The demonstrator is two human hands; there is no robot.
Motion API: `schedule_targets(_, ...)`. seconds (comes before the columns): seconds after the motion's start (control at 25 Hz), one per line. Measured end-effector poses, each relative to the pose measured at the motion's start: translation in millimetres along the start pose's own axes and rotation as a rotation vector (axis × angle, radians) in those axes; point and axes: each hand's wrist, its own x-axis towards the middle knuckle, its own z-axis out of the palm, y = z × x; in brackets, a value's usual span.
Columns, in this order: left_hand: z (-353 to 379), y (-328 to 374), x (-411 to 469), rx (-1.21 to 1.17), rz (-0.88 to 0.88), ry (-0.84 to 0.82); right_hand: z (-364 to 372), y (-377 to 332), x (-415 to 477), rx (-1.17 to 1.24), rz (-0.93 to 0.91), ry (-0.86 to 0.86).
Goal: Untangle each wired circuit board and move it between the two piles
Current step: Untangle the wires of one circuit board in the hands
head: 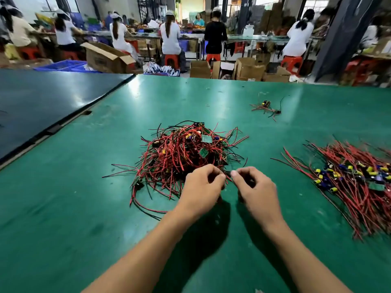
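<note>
Forearms (152, 246) reach in from the near edge, and my left hand (201, 187) and right hand (256, 191) meet almost fingertip to fingertip, each grip pinching a short run of dark wire (228, 176) that spans sideways between them. Which board it leads to I cannot tell; my palms hide what hangs below. Just beyond the fingertips sits the tangled pile (182, 153), green boards (206, 138) showing on top. Well to the right lies the combed-out pile (355, 187), cut off by the frame. My right hand is nearer it, so I judge that hand carries across the green surface (84, 208).
</note>
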Motion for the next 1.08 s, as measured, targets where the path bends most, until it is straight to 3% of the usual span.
schedule_targets(0.12, 11.7, -21.4, 26.1, 0.152, 0.075, 0.19, 22.3, 13.5, 34.9, 0.002, 0.087, 0.026)
schedule_targets(0.4, 13.9, -48.5, 34.6, 0.067, 0.079, 0.189, 36.2, 25.8, 69.9, -0.176, 0.011, -0.05)
schedule_targets(0.6, 11.2, -45.4, 31.8, 0.057, 0.053, 0.138, 8.6, 15.3, 70.0, 0.056, -0.043, 0.166)
schedule_targets(0.72, 12.3, -45.1, 28.1, 0.062, 0.059, 0.111, -4.0, 4.8, 58.9, 0.315, -0.094, 0.261)
schedule_targets(0.84, 13.9, -44.9, 28.9, 0.066, 0.08, 0.106, -18.1, -1.9, 56.1, 0.669, -0.004, 0.343)
schedule_targets(0.96, 11.8, -43.4, 30.4, -0.003, 0.066, 0.105, -27.0, -0.4, 54.1, 0.976, 0.213, 0.18)
schedule_targets(1.08, 11.0, -41.2, 30.4, -0.092, 0.039, 0.097, -13.1, 11.1, 39.7, 0.874, 0.364, -0.021)
